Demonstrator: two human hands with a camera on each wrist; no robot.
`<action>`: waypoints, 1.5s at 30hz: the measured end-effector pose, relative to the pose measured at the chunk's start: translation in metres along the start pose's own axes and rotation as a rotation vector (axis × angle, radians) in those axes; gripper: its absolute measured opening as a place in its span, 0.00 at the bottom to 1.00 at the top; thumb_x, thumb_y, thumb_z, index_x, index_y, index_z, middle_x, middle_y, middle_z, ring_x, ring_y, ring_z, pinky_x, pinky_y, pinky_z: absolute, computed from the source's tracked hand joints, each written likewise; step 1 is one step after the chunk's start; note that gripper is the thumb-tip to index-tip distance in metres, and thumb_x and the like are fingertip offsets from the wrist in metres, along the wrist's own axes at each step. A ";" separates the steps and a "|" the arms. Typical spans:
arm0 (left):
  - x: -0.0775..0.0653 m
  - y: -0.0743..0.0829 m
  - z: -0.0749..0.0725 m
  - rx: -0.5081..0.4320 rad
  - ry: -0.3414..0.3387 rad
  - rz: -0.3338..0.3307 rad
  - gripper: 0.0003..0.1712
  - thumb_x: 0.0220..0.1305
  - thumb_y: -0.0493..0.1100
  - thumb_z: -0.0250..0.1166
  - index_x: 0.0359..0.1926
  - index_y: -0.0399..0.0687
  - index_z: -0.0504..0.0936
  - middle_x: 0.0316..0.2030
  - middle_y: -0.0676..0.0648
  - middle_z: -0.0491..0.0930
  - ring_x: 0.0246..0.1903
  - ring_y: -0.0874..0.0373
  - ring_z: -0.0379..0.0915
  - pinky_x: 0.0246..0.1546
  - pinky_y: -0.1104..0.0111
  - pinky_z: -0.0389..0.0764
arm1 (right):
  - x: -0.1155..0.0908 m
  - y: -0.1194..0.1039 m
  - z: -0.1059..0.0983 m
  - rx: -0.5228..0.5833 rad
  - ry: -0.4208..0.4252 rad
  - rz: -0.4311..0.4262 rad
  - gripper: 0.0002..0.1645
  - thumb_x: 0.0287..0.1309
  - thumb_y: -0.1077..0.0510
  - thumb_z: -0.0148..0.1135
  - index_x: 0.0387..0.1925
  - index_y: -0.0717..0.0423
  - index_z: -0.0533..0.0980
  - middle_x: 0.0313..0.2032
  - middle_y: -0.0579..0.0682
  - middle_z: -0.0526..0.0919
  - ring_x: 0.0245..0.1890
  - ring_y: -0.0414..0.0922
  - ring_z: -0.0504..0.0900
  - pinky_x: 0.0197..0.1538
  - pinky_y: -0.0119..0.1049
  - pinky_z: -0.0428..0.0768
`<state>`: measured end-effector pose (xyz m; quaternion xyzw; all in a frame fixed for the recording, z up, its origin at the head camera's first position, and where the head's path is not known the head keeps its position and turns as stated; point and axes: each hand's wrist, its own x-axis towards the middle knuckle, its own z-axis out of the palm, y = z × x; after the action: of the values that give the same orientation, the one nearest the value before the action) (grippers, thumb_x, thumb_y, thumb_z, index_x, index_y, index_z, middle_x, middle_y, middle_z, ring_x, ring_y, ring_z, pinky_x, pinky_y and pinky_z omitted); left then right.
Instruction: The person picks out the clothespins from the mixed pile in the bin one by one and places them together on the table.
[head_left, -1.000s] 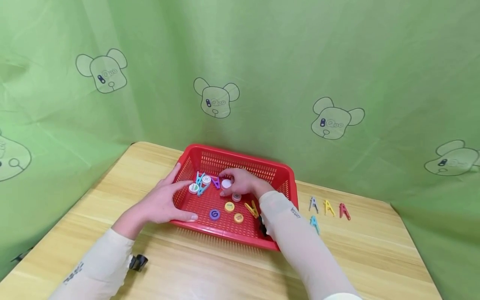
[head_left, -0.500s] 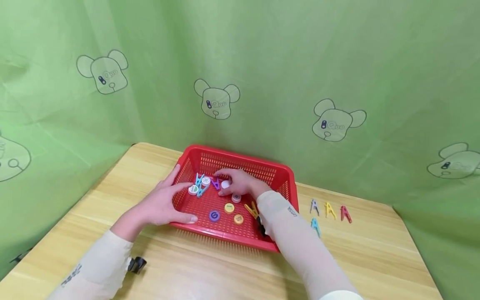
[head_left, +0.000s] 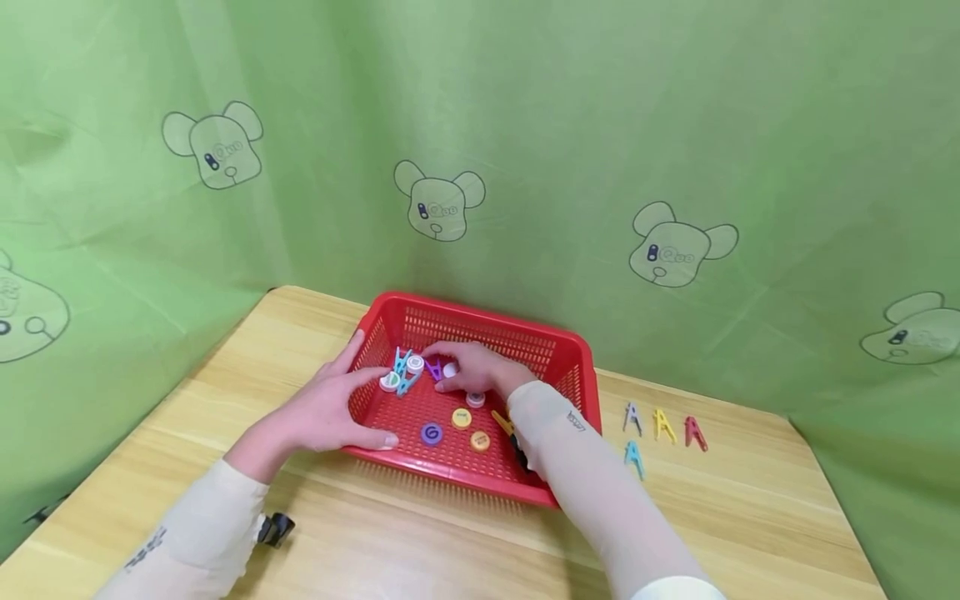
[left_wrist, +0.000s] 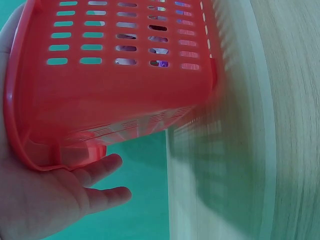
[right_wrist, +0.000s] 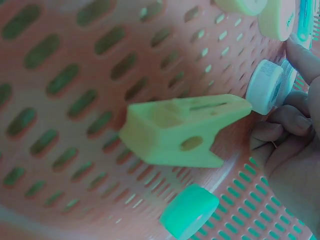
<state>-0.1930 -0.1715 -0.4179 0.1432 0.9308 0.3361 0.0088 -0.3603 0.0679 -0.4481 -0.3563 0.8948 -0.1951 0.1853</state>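
In the head view my left hand [head_left: 322, 408] rests on the left end of a red basket [head_left: 450, 477], fingers spread and thumb on the front rim. Its index fingertip is beside a white and green bottle cap [head_left: 389, 382]. My right hand [head_left: 476, 367] reaches down inside, thumb and index finger apart around a purple clothespin [head_left: 434, 370], with a white cap [head_left: 450, 371] close to the palm. To its left lie blue clothespins [head_left: 407, 384] and another white cap [head_left: 415, 364]. A yellow clothespin [right_wrist: 185, 132] fills the middle of the right wrist view.
Yellow caps [head_left: 461, 418] and a purple cap [head_left: 431, 433] lie on the basket floor. On the wooden table [head_left: 720, 517] to the right are grey [head_left: 633, 417], yellow [head_left: 663, 425], red [head_left: 695, 433] and blue clothespins [head_left: 633, 458]. A green curtain [head_left: 525, 108] hangs behind.
My right hand has shifted left inside the basket, from around the white cap to the purple clothespin. My left hand keeps its place on the rim. The head view shifts slightly.
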 end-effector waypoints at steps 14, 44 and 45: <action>0.001 0.003 0.000 0.003 0.000 -0.001 0.61 0.39 0.71 0.78 0.71 0.47 0.70 0.79 0.42 0.30 0.72 0.33 0.43 0.58 0.38 0.68 | 0.000 0.000 0.000 -0.037 0.001 0.018 0.30 0.61 0.50 0.70 0.65 0.36 0.73 0.60 0.49 0.76 0.62 0.49 0.72 0.64 0.46 0.69; 0.000 0.002 0.000 0.008 -0.004 -0.019 0.59 0.41 0.68 0.79 0.71 0.46 0.71 0.79 0.42 0.31 0.72 0.33 0.42 0.59 0.37 0.67 | -0.002 -0.004 -0.012 0.064 0.013 -0.010 0.28 0.63 0.50 0.69 0.63 0.37 0.73 0.53 0.44 0.76 0.54 0.44 0.74 0.59 0.45 0.72; 0.000 0.002 0.000 0.008 -0.003 -0.023 0.59 0.41 0.68 0.79 0.71 0.46 0.71 0.79 0.42 0.31 0.72 0.34 0.42 0.59 0.37 0.67 | -0.002 -0.004 -0.013 0.072 0.017 -0.010 0.29 0.63 0.50 0.69 0.64 0.37 0.73 0.53 0.44 0.76 0.53 0.44 0.74 0.58 0.44 0.73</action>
<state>-0.1921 -0.1702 -0.4167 0.1330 0.9338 0.3318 0.0135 -0.3625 0.0696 -0.4344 -0.3521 0.8870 -0.2312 0.1894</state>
